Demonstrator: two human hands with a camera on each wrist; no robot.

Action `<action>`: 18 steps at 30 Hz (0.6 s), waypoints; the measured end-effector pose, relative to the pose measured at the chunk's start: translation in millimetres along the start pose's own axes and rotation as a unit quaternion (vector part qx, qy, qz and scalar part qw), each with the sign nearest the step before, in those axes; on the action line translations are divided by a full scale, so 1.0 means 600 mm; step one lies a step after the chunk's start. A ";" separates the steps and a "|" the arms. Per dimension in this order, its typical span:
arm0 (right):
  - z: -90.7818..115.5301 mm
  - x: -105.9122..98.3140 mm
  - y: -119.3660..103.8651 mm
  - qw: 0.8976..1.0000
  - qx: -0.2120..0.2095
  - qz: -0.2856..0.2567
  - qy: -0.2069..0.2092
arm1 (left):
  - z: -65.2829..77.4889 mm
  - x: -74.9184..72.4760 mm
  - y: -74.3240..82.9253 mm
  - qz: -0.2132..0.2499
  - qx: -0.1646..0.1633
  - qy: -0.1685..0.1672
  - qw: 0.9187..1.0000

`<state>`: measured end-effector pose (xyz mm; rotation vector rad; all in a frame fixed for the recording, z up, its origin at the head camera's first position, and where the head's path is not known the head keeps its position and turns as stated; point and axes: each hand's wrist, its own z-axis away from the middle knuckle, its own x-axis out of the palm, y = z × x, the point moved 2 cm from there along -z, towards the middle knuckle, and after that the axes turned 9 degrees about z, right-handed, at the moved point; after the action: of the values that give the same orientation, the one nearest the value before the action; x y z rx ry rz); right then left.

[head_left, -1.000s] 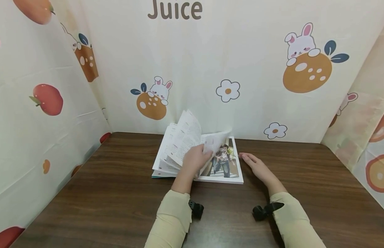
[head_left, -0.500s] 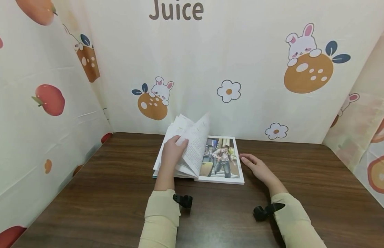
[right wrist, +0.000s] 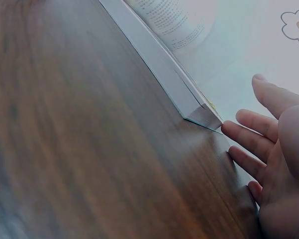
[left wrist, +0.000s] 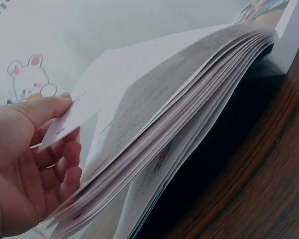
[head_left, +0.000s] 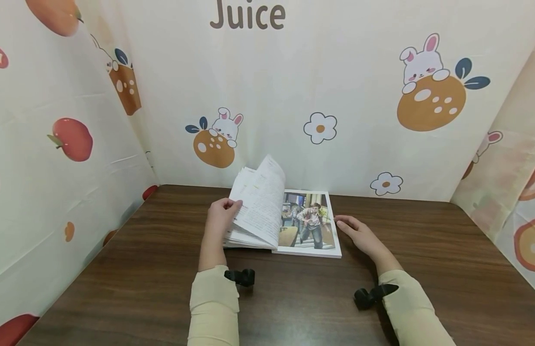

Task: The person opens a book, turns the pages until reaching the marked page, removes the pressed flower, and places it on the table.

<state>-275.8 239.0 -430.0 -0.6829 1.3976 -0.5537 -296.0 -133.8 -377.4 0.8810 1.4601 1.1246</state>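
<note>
An open book (head_left: 259,211) lies on the table near the back wall, its left pages fanned and raised. The right page carries a colour picture (head_left: 310,221) of a running figure. At the book's left side my left hand (head_left: 220,218) pinches a page edge between thumb and fingers; the left wrist view shows that page (left wrist: 64,122) in the grip, with more loose leaves below it. My right hand (head_left: 358,235) rests on the table by the book's right edge, fingers loosely extended. In the right wrist view, a fingertip (right wrist: 229,128) is at the book's corner.
The brown wood-grain table (head_left: 142,288) extends around the book. A pale curtain (head_left: 358,86) printed with rabbits, fruit and flowers stands behind it and at both sides. Each wrist wears a black camera, one on the left (head_left: 241,277) and one on the right (head_left: 373,295).
My left hand has moved left from the middle of the book to its left side, drawing a page over and uncovering the whole picture. The right hand stays in place.
</note>
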 end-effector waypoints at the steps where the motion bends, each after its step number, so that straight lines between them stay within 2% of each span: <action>1: 0.000 0.000 0.000 1.000 0.000 0.000 0.000 | 0.000 -0.002 -0.003 -0.001 -0.005 -0.004 1.000; 5: 0.001 0.000 -0.001 1.000 0.003 -0.001 0.000 | 0.000 -0.010 -0.014 -0.009 -0.031 -0.017 0.999; 11: 0.001 0.001 -0.001 1.000 0.002 -0.003 0.000 | 0.001 -0.026 -0.028 -0.054 -0.057 -0.022 0.997; 18: 0.001 0.001 0.001 1.000 -0.011 -0.005 0.004 | 0.005 -0.037 -0.043 -0.120 -0.094 -0.057 0.987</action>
<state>-275.2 238.9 -430.5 -0.7066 1.4108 -0.5492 -287.8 -161.4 -395.4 0.6095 1.3042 0.9964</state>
